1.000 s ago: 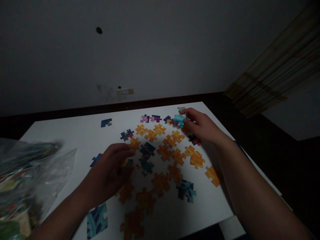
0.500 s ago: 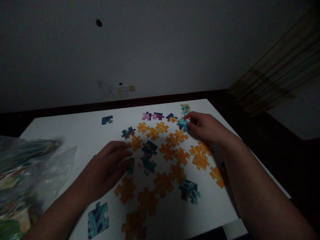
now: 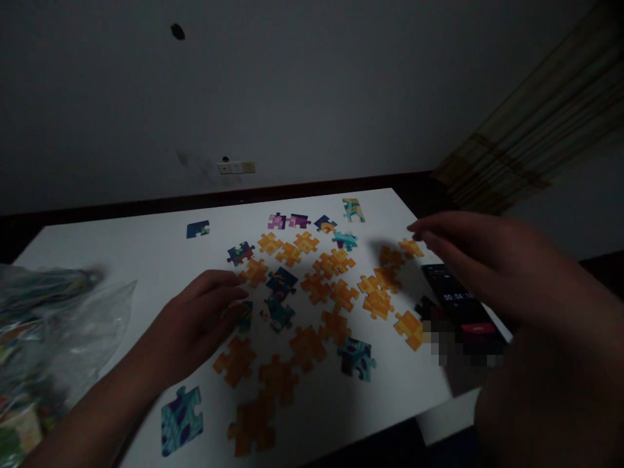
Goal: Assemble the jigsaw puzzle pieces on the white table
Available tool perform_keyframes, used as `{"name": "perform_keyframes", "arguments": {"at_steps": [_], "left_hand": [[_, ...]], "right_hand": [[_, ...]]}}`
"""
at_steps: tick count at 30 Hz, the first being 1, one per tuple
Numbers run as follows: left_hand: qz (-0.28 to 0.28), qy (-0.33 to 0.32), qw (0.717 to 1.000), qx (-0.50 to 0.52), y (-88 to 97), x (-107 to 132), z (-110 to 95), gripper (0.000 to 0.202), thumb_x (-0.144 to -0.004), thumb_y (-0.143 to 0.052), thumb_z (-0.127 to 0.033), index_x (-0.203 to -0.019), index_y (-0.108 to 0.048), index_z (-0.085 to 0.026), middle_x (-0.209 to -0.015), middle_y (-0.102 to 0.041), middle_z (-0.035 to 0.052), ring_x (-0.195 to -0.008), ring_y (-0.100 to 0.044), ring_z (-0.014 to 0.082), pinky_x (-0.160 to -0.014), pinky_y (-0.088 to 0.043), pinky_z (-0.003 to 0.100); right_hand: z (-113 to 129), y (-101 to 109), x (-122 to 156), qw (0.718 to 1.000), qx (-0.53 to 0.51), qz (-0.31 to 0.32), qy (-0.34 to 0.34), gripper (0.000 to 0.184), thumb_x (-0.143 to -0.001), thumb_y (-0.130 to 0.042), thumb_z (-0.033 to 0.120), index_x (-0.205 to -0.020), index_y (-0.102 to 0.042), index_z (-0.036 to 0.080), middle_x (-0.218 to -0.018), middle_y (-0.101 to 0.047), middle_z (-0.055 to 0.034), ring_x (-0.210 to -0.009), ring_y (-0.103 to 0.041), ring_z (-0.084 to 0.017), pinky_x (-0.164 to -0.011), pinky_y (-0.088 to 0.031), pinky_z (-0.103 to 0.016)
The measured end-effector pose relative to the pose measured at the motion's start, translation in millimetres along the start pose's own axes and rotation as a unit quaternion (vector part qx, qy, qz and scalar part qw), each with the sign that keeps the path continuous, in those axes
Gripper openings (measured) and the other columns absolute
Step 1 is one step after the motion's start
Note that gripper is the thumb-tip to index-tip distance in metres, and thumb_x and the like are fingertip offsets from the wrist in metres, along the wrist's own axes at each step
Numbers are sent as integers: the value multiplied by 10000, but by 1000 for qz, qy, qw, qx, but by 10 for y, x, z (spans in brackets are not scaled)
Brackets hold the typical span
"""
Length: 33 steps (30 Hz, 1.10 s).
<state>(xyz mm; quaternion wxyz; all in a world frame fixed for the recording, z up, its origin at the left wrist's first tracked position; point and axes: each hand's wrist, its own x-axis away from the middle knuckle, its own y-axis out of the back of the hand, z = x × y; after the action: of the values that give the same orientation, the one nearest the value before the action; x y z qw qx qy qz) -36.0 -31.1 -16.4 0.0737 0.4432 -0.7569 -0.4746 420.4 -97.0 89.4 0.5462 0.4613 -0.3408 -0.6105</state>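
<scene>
My left hand (image 3: 195, 318) rests low over the table, fingers loosely bent and parted. Its fingertips lie beside a dark green puzzle piece (image 3: 247, 316), which they partly cover. My right hand (image 3: 492, 260) is raised over the table's right side, fingers stretched out, with nothing visible in it. A teal puzzle piece (image 3: 345, 240) lies flat below a yellow-and-teal piece (image 3: 353, 210). Many orange pieces (image 3: 307, 346) spread across the middle, some overlapping. Dark blue pieces (image 3: 281, 282) lie among them.
A clear plastic bag (image 3: 104, 318) of colourful contents sits at the left. Under my right hand lies a phone (image 3: 455, 296) showing a timer. Blue leaf-patterned pieces (image 3: 181, 421) lie near the front edge of the white table (image 3: 121, 244). A wall stands behind.
My right hand has let go of the teal piece and moved right and up, uncovering orange pieces and the phone. My left hand stays by the dark green piece. The view has shifted slightly.
</scene>
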Motion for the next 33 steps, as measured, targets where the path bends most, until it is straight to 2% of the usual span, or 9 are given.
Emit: {"name": "perform_keyframes", "arguments": {"at_steps": [1, 4, 7, 11, 14, 18, 23, 28, 33], "left_hand": [[-1, -4, 1000, 2, 2, -6, -2, 194, -1056, -734, -341, -1232, -807, -306, -1306, -776, 72, -1148, -796, 274, -963, -689, 378], [-10, -9, 1000, -1, 6, -10, 13, 197, -1037, -759, -366, -1226, -808, -339, -1295, -788, 51, -1126, -804, 274, -959, -690, 397], [-9, 0, 1000, -1, 4, -4, 49, 196, -1021, -770, -371, -1211, -821, -364, -1295, -791, 41, -1117, -802, 295, -986, -683, 440], [-5, -1, 1000, 9, -6, -15, 57, 200, -1027, -762, -374, -1217, -824, -366, -1291, -790, 21, -1112, -797, 314, -986, -667, 460], [6, -10, 1000, 1, -17, -30, 15, 198, -1054, -737, -379, -1238, -806, -351, -1293, -791, 29, -1109, -801, 292, -970, -674, 433], [23, -18, 1000, -4, -34, -33, -28, 191, -1067, -712, -366, -1221, -807, -306, -1290, -798, 66, -1123, -809, 283, -988, -679, 404], [25, -19, 999, -2, -31, -14, 5, 215, -1066, -704, -342, -1244, -816, -297, -1304, -800, 85, -1166, -796, 299, -1013, -673, 413], [14, -15, 1000, -2, -14, -6, -9, 178, -1071, -702, -302, -1215, -806, -295, -1280, -798, 79, -1109, -799, 269, -972, -681, 403], [9, -22, 1000, 1, -28, -37, -59, 170, -1071, -700, -324, -1182, -817, -269, -1238, -810, 90, -1084, -808, 263, -949, -692, 395]], "right_hand": [[-20, 19, 186, 999, -10, 35, -14, 339, -1077, -569, 508, -1204, -843, 354, -1173, -873, -89, -935, -833, -365, -777, -655, -507], [-132, -121, 805, 999, -28, -7, -24, 319, -1081, -568, 441, -1266, -809, 343, -1179, -874, -100, -923, -850, -360, -798, -696, -523], [-207, -435, 1374, 995, -8, -85, -49, 306, -1098, -568, 318, -1335, -759, 292, -1245, -861, -124, -1059, -856, -349, -928, -705, -548], [-81, -858, 1798, 997, 29, -66, 1, 321, -1089, -618, 272, -1387, -738, 269, -1428, -818, -153, -1301, -790, -391, -1093, -643, -656], [111, -1057, 1872, 996, 60, -61, 16, 357, -1099, -636, 274, -1444, -720, 232, -1538, -764, -173, -1385, -747, -395, -1101, -639, -655], [237, -1121, 1807, 995, 78, -56, 29, 407, -1131, -616, 302, -1517, -689, 195, -1679, -658, -187, -1497, -675, -388, -1140, -624, -630], [201, -1121, 1662, 990, 118, -66, -45, 485, -1151, -565, 443, -1443, -746, 101, -1593, -694, -290, -1523, -639, -482, -1198, -570, -720], [319, -1149, 1625, 997, 54, -55, -8, 408, -1148, -575, 394, -1434, -749, 160, -1598, -714, -218, -1514, -665, -410, -1221, -586, -655], [371, -1085, 1425, 999, 23, -35, 22, 398, -1162, -540, 330, -1468, -725, 156, -1612, -700, -207, -1545, -630, -384, -1273, -542, -650]]}}
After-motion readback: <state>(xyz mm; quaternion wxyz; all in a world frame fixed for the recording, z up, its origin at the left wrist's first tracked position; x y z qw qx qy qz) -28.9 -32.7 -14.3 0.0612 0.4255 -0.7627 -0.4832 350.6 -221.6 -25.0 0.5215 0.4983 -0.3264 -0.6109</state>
